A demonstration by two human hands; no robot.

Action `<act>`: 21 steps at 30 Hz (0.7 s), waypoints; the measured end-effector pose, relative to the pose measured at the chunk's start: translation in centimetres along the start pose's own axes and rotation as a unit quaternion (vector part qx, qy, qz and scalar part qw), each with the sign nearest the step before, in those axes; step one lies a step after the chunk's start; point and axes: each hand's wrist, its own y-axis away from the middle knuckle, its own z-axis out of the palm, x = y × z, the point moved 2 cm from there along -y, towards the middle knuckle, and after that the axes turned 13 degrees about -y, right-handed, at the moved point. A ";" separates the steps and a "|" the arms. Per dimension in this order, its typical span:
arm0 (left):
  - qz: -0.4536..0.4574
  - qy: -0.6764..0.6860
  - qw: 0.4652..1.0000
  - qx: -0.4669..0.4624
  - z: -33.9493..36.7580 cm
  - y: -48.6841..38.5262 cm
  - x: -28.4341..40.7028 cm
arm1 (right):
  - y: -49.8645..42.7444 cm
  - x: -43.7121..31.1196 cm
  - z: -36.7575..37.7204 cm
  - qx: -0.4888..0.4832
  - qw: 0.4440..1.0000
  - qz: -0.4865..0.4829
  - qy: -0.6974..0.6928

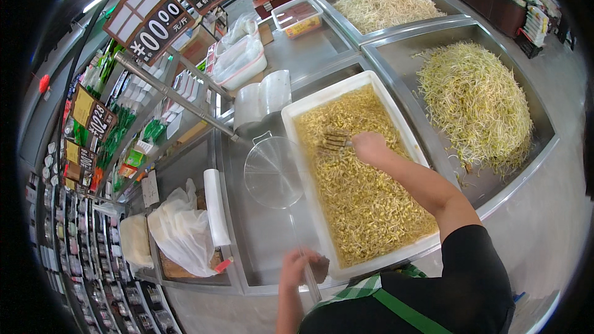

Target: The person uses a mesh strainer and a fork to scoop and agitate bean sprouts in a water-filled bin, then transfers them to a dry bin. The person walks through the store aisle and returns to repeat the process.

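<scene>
A white plastic tub (414,146) before me holds soybean sprouts (376,222) in yellowish water. My right hand (370,147) grips a metal fork-like tool (336,141) by its handle, with the tines at the surface of the sprouts. Left of the tub, my left hand (294,266) is closed round the long handle of a round wire-mesh skimmer (274,171). The skimmer's mesh looks bare and lies over the steel counter tray beside the tub. A small brown thing (320,269) shows by my left fingers; I cannot tell what it is.
Piled sprouts (478,106) fill the right steel bin, and paler sprouts (387,2) the far one. Bagged food (181,232) and a white plastic roll (216,206) lie left. A metal rail (176,97) with price signs (155,30) slants over the counter. A lidded tub (297,16) stands behind.
</scene>
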 end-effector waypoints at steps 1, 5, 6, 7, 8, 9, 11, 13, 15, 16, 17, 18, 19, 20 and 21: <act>-0.010 0.020 1.000 -0.001 0.1 0.1 -0.2 | -0.3 -0.2 0.2 -0.007 1.000 0.027 -0.011; -0.016 0.020 1.000 -0.001 0.5 -0.1 -0.5 | -1.0 -0.7 1.2 0.019 0.996 0.065 -0.065; -0.007 0.003 1.000 0.004 0.5 -0.1 -0.4 | -0.9 -0.5 1.3 -0.008 0.992 0.110 -0.062; -0.019 0.009 1.000 0.000 0.5 -0.2 -0.3 | -0.7 -0.4 1.2 -0.007 0.995 0.079 -0.067; -0.025 0.013 1.000 0.000 0.6 -0.2 -0.2 | -0.2 -0.1 0.9 -0.027 0.995 0.082 -0.058; -0.030 0.016 0.999 0.000 0.6 -0.2 -0.1 | 0.2 0.2 0.6 -0.048 0.994 0.089 -0.047; -0.049 0.033 0.998 -0.006 0.8 -0.7 0.1 | 1.0 1.1 -0.8 -0.035 0.995 0.063 -0.066; -0.067 0.018 0.998 -0.002 1.2 -1.2 0.3 | 1.2 2.0 -1.1 -0.019 0.994 0.078 -0.080; -0.065 -0.034 0.997 0.015 1.4 -2.4 0.5 | 0.9 2.7 -0.7 0.016 0.989 0.111 -0.091; -0.046 -0.034 0.998 0.015 1.6 -2.9 0.8 | 1.0 3.4 -0.4 0.032 0.983 0.142 -0.115; -0.058 -0.022 0.998 0.022 1.7 -3.3 0.9 | 1.3 4.2 -0.1 0.056 0.975 0.160 -0.142; -0.055 -0.012 0.998 0.025 1.6 -3.6 1.1 | 1.3 4.8 0.2 0.060 0.962 0.215 -0.160; -0.043 -0.005 0.999 0.028 1.5 -4.0 1.3 | 1.3 5.1 0.2 0.063 0.965 0.192 -0.167; -0.050 0.007 0.998 0.025 1.5 -4.2 1.4 | 1.5 5.4 0.3 0.043 0.964 0.205 -0.163; -0.054 0.014 0.998 0.020 1.5 -4.3 1.5 | 1.7 5.5 0.3 0.021 0.961 0.227 -0.156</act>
